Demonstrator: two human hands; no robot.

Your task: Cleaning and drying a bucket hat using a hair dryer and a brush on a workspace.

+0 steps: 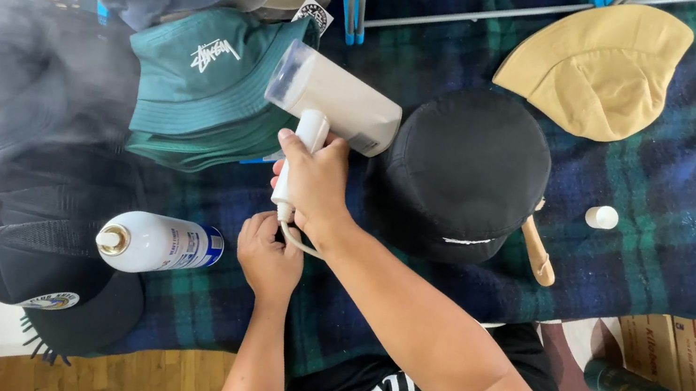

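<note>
The right hand (315, 182) grips the white steamer (332, 107) by its handle, the left hand (267, 258) pinches its cord (294, 241), beside a lying white spray can (158, 244).

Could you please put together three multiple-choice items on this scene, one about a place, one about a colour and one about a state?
1. Where does the spray can lie?
A. Left of the left hand
B. On the tan hat
C. Beside the scissors

2. What colour is the hat under the steamer's head?
A. Red
B. Green
C. White

3. What is the right hand doing?
A. Resting flat on the cloth
B. Holding scissors
C. Gripping the steamer's handle

Answers: 1 A, the can lies left of the left hand. 2 B, the green hat sits under the steamer. 3 C, the right hand wraps the white handle.
</note>
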